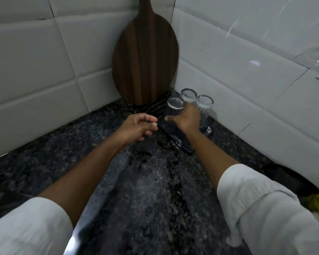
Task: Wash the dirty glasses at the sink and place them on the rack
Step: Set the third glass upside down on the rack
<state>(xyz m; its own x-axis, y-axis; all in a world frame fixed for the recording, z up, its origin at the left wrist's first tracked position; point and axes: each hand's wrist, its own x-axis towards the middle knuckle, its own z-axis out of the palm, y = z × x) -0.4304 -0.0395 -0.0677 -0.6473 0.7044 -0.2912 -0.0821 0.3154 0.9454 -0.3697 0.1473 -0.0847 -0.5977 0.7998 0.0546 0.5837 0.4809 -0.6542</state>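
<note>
On dark rack [180,142]: three upturned glasses; right hand [185,117] grips nearest glass [173,109]; left hand [138,127] loose, empty.

We are seeing a dark brown striped board [145,57], white tiles [31,70], black speckled counter [145,190], white sleeves [265,208].

Right hand [185,118] in curled grip, left hand [138,126] loosely open

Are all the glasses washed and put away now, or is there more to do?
Nearly there, it seems. Two glasses already stand upside down on the dark rack in the corner. The right hand holds a third glass, upside down, at the rack beside them. The left hand holds nothing. The sink is out of view, so I cannot tell whether more dirty glasses wait.
</note>
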